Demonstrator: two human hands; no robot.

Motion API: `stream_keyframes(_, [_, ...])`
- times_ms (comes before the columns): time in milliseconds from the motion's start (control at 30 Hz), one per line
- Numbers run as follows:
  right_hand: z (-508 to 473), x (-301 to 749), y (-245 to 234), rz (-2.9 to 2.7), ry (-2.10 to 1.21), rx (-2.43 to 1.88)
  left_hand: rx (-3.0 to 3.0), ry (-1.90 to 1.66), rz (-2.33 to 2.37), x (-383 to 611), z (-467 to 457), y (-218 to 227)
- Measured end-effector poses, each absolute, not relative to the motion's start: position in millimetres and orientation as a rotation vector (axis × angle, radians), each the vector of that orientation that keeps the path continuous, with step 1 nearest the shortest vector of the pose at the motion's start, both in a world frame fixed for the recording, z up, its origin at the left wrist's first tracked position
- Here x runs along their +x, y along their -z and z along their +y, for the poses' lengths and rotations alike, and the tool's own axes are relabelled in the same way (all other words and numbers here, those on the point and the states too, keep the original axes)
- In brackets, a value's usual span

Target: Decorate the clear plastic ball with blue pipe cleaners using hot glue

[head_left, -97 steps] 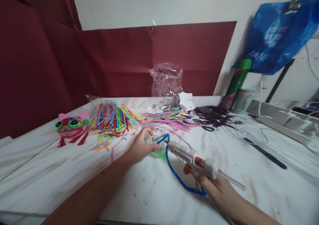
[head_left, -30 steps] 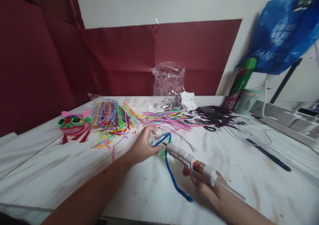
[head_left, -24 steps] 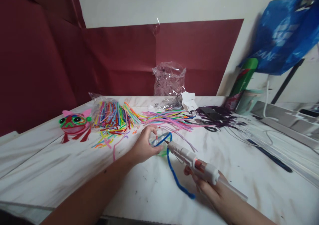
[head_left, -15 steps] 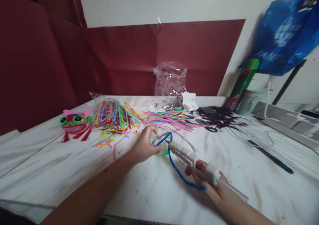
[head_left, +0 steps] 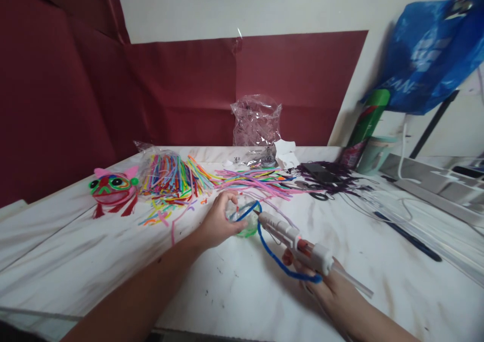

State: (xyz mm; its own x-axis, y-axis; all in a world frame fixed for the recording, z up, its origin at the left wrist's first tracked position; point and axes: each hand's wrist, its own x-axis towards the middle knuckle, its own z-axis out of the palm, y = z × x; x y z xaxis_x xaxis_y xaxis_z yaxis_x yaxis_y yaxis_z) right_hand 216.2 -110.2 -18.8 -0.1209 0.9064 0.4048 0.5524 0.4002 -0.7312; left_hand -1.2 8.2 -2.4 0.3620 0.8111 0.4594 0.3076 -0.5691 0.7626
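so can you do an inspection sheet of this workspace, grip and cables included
Surface: white marbled table, dark-specked in places
Work items: glue gun, nozzle close to a blue pipe cleaner; clear green-edged piece
Clutter: bagged pipe cleaners, loose pipe cleaners, purple strands
Grip: left hand holds the clear green-edged piece; right hand holds the glue gun
Cables: white cable at right
Surroundings: dark red sheet on the wall, blue bag at right

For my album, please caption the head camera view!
Left hand holds a clear piece, right hand points a glue gun at the blue fuzzy stem.
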Motion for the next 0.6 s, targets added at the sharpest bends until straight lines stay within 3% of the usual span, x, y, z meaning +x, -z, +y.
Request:
stream_keyframes(233, [-109,233,32,-1.746,-0.402,-1.264,2.075,-1.140,0.934,-2,8,2])
stream_keyframes(533, [-58,300,25,-2.014,0.214,-1.933,2.014,-1.018,0.780,-22,26,11])
stream_keyframes(600, [-55,309,30,-2.094,0.221,-1.975,2.054,-0.969,0.743,-28,30,10])
